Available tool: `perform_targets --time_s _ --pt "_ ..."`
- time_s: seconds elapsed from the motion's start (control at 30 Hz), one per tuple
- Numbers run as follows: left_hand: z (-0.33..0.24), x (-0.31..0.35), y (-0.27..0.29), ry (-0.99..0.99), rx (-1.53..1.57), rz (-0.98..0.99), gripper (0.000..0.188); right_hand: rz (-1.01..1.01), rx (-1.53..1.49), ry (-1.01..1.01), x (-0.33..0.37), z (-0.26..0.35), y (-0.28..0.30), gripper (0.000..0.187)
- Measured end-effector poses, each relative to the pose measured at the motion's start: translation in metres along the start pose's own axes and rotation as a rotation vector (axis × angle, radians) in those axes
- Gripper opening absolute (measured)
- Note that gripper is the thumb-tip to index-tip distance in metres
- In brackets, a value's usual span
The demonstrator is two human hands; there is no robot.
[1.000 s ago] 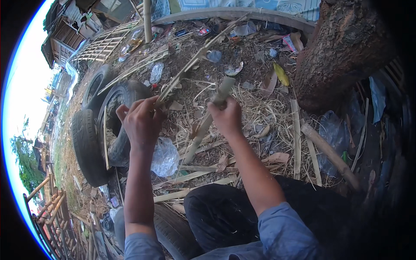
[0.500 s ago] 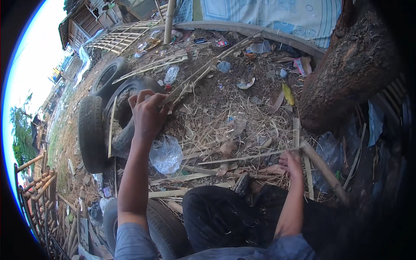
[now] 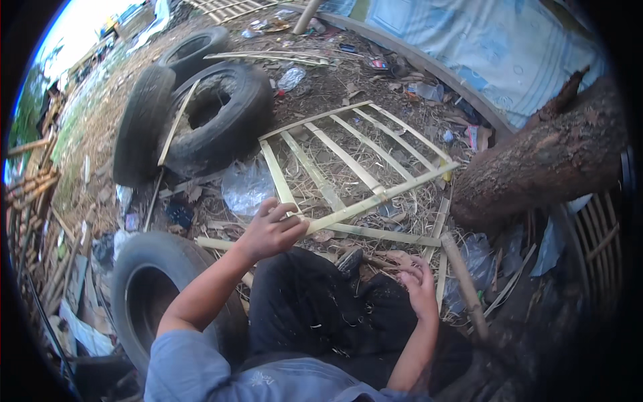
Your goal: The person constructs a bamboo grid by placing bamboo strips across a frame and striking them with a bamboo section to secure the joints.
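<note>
A ladder-like bamboo slat panel [image 3: 345, 158] is tilted in front of me, with several light strips between two longer rails. My left hand [image 3: 273, 231] is closed round its near left corner. My right hand [image 3: 419, 289] hovers apart from the panel, low on the right above my knee, fingers loosely curled and apart with nothing in them. Beneath the panel's near rail a loose bamboo strip [image 3: 388, 234] lies on the ground. Another upright-running strip crosses its right end, close to my right hand.
Old tyres [image 3: 231, 124] are grouped at the far left; another tyre [image 3: 144, 301] stands by my left side. A thick tree trunk [image 3: 542, 154] leans in from the right. A wooden pole [image 3: 464, 285] lies below it. Clear plastic bags [image 3: 249, 186], straw and litter cover the ground.
The panel, earlier seen nearly edge-on, has turned and now shows its slats broadly. My left hand has come down and nearer. My right hand has lowered and moved slightly left.
</note>
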State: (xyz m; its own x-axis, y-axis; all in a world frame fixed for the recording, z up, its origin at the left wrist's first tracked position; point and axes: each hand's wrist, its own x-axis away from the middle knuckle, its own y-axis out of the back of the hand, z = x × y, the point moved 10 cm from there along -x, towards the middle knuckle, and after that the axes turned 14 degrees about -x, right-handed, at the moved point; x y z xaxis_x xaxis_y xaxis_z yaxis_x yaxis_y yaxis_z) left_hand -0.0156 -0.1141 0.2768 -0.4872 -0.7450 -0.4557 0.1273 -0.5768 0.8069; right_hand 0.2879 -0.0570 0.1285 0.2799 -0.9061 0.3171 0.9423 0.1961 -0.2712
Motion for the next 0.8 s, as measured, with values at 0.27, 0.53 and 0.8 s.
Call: perform_targets --time_s 0.27,0.53,0.8 --pt "-0.071 0.033 0.014 -0.015 0.092 -0.095 0.034 -0.004 0.166 -0.119 0.07 -0.034 0.054 0.053" --pt "-0.107 0.05 -0.03 0.004 0.188 0.025 0.038 -0.062 0.228 -0.173 0.058 -0.059 0.07 0.046" --pt "-0.102 0.048 -0.043 0.092 0.215 0.083 0.045 -0.055 0.464 -0.199 0.041 -0.082 0.068 0.049"
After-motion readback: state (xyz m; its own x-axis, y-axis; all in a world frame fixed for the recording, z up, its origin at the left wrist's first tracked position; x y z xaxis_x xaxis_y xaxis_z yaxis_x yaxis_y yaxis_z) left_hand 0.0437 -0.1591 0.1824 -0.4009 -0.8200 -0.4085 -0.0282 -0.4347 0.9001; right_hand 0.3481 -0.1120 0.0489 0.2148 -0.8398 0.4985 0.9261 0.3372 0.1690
